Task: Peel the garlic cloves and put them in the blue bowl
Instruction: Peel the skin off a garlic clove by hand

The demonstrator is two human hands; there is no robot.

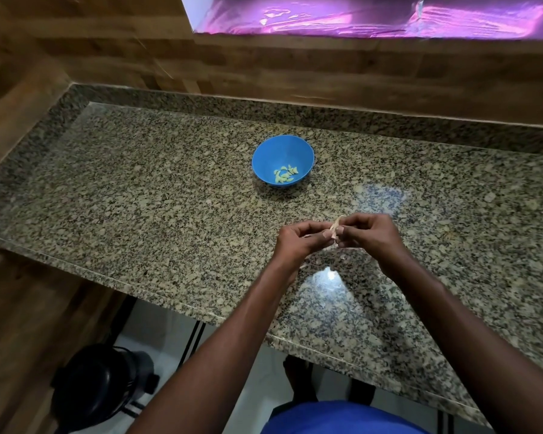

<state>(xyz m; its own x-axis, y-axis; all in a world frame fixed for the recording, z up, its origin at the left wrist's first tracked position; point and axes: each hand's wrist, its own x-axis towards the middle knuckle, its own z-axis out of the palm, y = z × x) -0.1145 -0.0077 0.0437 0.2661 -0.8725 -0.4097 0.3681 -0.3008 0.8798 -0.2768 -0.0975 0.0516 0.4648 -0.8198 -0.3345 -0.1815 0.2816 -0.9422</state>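
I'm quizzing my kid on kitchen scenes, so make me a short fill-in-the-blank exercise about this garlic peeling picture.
1. The peeled cloves lie inside the ____ bowl.
2. Both hands, left hand and right hand, pinch one garlic clove above the ____ counter.
3. The bowl stands ____ from the hands.

Missing words: blue; granite; apart

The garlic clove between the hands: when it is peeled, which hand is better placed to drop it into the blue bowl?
Probably the left hand. The blue bowl lies ahead and to the left of both hands, nearer that one. The right hand pinches the garlic clove and its skin, farther away.
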